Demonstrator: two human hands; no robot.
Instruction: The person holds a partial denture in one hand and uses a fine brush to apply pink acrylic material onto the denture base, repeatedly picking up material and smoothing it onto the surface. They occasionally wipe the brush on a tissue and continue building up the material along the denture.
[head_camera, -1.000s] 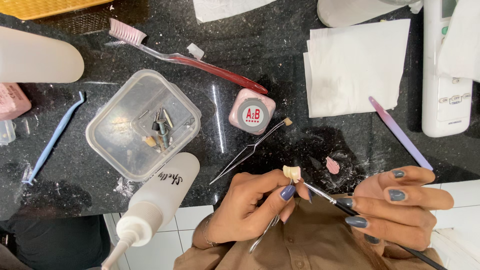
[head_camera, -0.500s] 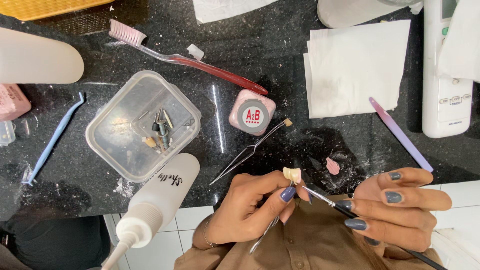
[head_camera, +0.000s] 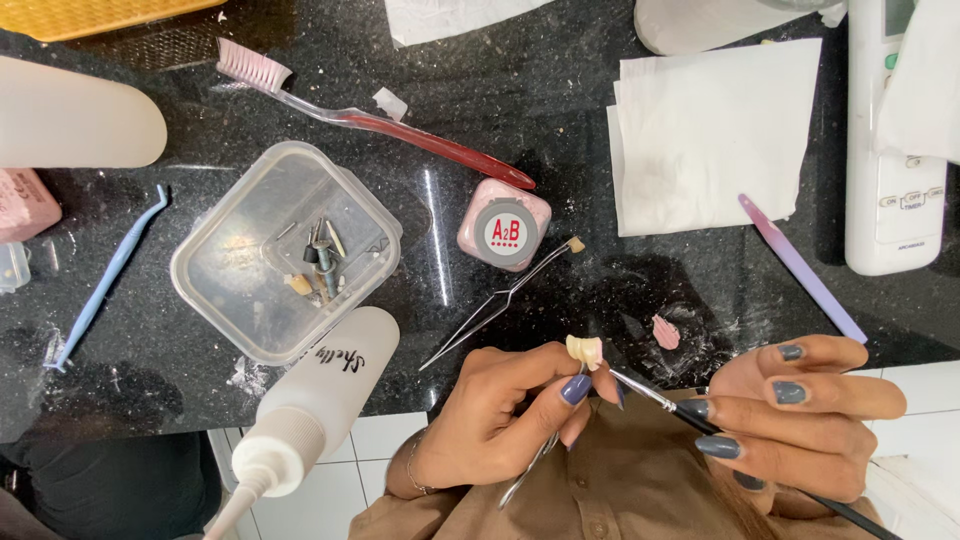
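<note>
At the near edge of the black stone counter (head_camera: 560, 100), the left hand (head_camera: 500, 420) pinches a small cream tooth-shaped piece (head_camera: 585, 351) between thumb and fingertips, with a thin metal tool (head_camera: 528, 468) also caught in that grip. The right hand (head_camera: 800, 420) has its fingers pressed around a fine brush (head_camera: 660, 400), whose tip touches the piece. Just beyond sits a small pink jar (head_camera: 505, 225) with a round grey-and-red label. A white squeeze bottle (head_camera: 315, 405) bearing handwritten script lies left, beside a clear square tub (head_camera: 230, 290).
</note>
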